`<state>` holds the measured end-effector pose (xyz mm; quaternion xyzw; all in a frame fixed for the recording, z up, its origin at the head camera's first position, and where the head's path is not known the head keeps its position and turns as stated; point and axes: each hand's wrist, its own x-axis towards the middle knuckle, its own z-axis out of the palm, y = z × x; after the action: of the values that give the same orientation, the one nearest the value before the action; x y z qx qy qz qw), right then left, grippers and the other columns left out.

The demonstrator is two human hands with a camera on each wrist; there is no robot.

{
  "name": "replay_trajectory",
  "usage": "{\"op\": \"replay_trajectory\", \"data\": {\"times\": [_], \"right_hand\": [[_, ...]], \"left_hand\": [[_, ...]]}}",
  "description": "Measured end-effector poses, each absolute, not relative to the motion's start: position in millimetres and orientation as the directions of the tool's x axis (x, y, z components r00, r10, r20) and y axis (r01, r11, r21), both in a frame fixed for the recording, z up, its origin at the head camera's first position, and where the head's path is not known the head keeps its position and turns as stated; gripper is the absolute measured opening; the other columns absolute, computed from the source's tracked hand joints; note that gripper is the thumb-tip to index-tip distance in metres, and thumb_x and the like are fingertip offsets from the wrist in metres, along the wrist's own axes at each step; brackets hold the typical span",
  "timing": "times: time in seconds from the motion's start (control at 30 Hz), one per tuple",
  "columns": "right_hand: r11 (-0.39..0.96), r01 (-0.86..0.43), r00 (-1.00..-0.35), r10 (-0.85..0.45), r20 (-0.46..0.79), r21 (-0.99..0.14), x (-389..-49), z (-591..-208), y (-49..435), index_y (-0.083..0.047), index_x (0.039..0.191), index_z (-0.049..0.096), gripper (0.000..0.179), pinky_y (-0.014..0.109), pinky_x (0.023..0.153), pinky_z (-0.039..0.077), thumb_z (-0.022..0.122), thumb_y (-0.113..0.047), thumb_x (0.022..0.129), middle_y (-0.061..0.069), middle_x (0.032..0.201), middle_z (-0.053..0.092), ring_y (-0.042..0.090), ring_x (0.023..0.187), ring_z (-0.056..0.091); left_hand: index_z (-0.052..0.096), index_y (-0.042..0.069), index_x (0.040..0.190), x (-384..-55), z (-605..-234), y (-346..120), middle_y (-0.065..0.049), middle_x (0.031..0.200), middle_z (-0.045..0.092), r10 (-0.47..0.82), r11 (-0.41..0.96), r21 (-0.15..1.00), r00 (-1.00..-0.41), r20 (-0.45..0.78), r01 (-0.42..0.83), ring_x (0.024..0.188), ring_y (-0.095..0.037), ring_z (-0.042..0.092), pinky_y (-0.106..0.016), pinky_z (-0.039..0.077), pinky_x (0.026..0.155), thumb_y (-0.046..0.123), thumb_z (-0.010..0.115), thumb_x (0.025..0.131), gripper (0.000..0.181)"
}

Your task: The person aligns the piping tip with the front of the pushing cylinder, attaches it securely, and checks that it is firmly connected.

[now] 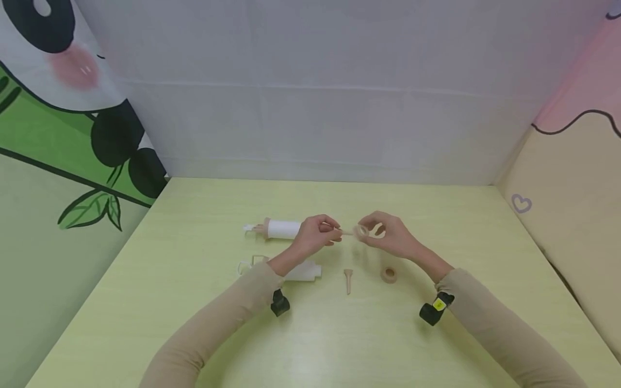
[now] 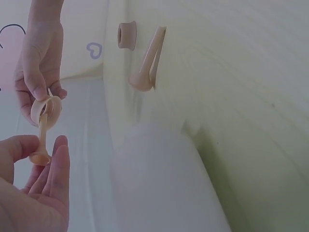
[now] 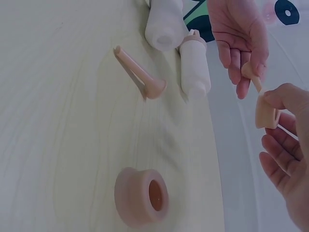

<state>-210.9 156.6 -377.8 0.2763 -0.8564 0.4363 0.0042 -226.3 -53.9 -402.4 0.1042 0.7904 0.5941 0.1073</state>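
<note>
Over the table, my left hand (image 1: 315, 234) pinches a small peach-coloured peg (image 2: 42, 133) by its flared end, between thumb and fingers. The peg's thin stem points to the right. My right hand (image 1: 392, 236) grips a flanged peach ring (image 3: 263, 113) by its rim, thumb on one side and fingers on the other. In the left wrist view the stem's tip overlaps the ring's opening. Below the hands, a second flared peg (image 1: 348, 279) lies on the table, and to its right is a second flanged ring (image 3: 133, 200).
Left of the hands lies a white cylinder (image 1: 283, 229) with a peach collar and a white end piece. A white bottle-shaped part (image 1: 303, 271) lies nearer, partly behind the left forearm, beside thin pale loops. The pale table (image 1: 310, 334) meets a grey back panel (image 1: 330, 129).
</note>
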Motion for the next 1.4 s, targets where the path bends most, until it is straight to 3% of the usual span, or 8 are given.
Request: {"op": "replay_trajectory", "data": {"times": [0.4,0.57,0.87,1.1,1.4], "right_hand": [[0.466,-0.467,-0.855,-0.455,0.249,-0.751,-228.1,-405.9,162.2,-0.008,0.103,0.063,0.028,0.039,0.074,0.047,0.07,-0.022,0.08,0.004,0.098,0.064,0.024,0.091,0.057],[0.454,-0.462,-0.859,-0.444,0.256,-0.762,-226.9,-406.9,160.1,-0.008,0.104,0.063,0.029,0.036,0.074,0.048,0.071,-0.019,0.079,0.005,0.098,0.065,0.022,0.09,0.058],[0.419,-0.43,-0.871,-0.426,0.245,-0.8,-217.2,-397.3,153.8,0.0,0.105,0.063,0.026,0.044,0.076,0.047,0.067,-0.01,0.081,0.013,0.101,0.064,0.025,0.092,0.057],[0.415,-0.395,-0.883,-0.419,0.214,-0.82,-202.7,-379.8,147.7,0.006,0.106,0.061,0.027,0.046,0.078,0.046,0.065,-0.006,0.082,0.019,0.104,0.062,0.03,0.094,0.057],[0.41,-0.377,-0.891,-0.406,0.204,-0.831,-201.7,-382.1,146.3,0.004,0.106,0.061,0.026,0.045,0.079,0.045,0.065,-0.008,0.083,0.017,0.104,0.062,0.029,0.095,0.057]], "left_hand": [[0.059,-0.004,0.101,-224.9,-406.6,-52.2,-0.02,0.099,0.066,0.365,0.169,0.984,-0.931,-0.016,0.05,0.086,-0.022,0.066,-0.032,0.053,0.072,0.008,0.065,0.083,0.022],[0.055,-0.001,0.1,-223.0,-407.2,-49.4,-0.016,0.105,0.065,0.364,0.196,0.977,-0.931,0.002,0.079,0.089,-0.021,0.065,-0.031,0.052,0.072,0.011,0.065,0.083,0.023],[0.061,-0.001,0.092,-220.1,-410.7,-39.7,-0.014,0.094,0.068,0.294,0.172,0.977,-0.953,0.07,0.125,0.083,-0.019,0.066,-0.029,0.052,0.07,0.01,0.069,0.08,0.018],[0.063,-0.003,0.095,-218.7,-412.8,-36.7,-0.013,0.093,0.063,0.262,0.096,0.994,-0.965,0.032,0.06,0.076,-0.016,0.064,-0.031,0.053,0.07,0.011,0.07,0.079,0.022],[0.065,-0.003,0.1,-219.2,-412.9,-39.5,-0.016,0.1,0.065,0.326,0.088,0.995,-0.945,0.013,0.044,0.084,-0.028,0.065,-0.033,0.053,0.072,0.01,0.068,0.08,0.024]]}}
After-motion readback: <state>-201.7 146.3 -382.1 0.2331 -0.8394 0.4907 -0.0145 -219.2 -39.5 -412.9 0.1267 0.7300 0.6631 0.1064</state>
